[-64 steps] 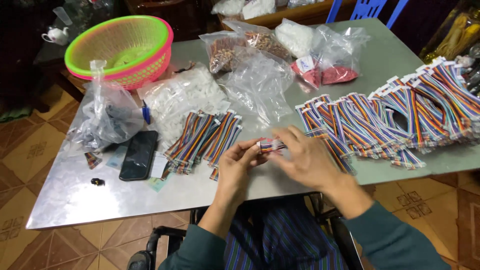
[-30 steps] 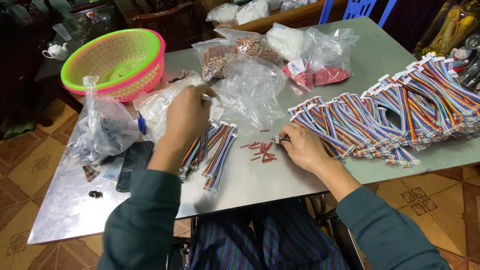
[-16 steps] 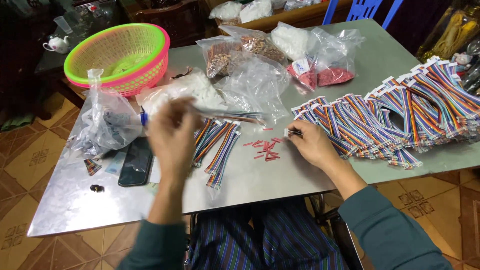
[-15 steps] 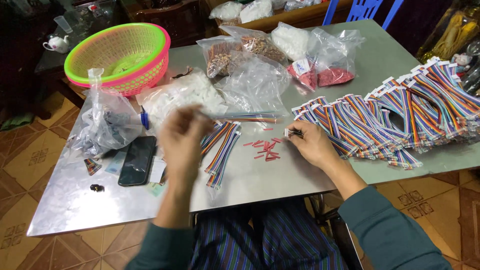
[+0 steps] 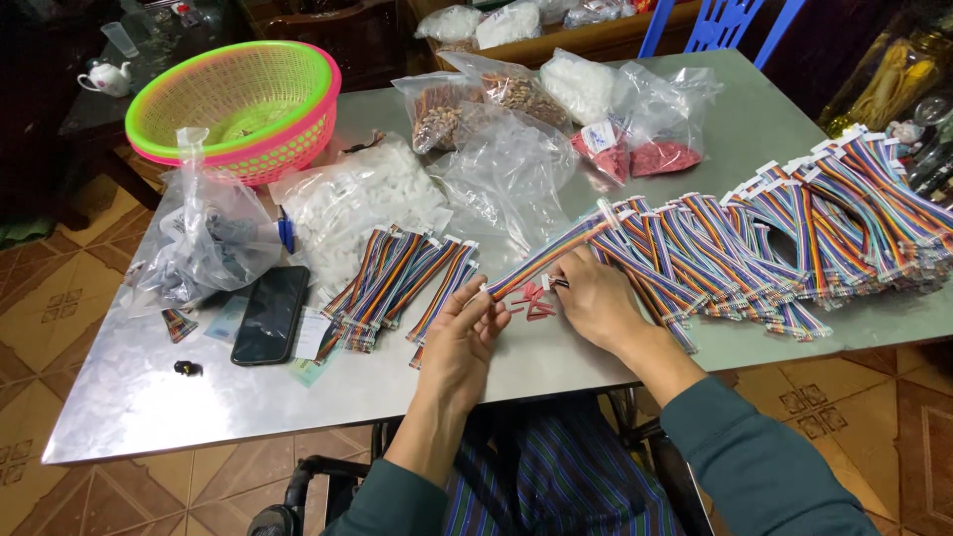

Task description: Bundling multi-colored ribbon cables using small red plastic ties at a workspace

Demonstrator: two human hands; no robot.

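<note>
A rainbow ribbon cable (image 5: 551,254) with white connectors at both ends is stretching diagonally just above the table, its near-left end lying at the fingertips and its far-right end rising toward the big cable pile. Small red pieces (image 5: 533,303) are lying scattered directly beneath it.

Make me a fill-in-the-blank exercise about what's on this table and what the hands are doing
1. The left hand holds one end of a rainbow ribbon cable whose far end carries a ____ connector.
2. The pink and green basket stands at the table's far ____ corner.
3. The black phone lies screen-up just left of the small cable pile, beside a clear ____ of dark parts.
4. Small ____ pieces lie between the left hand and right hand.

Missing words: white; left; bag; red
</note>
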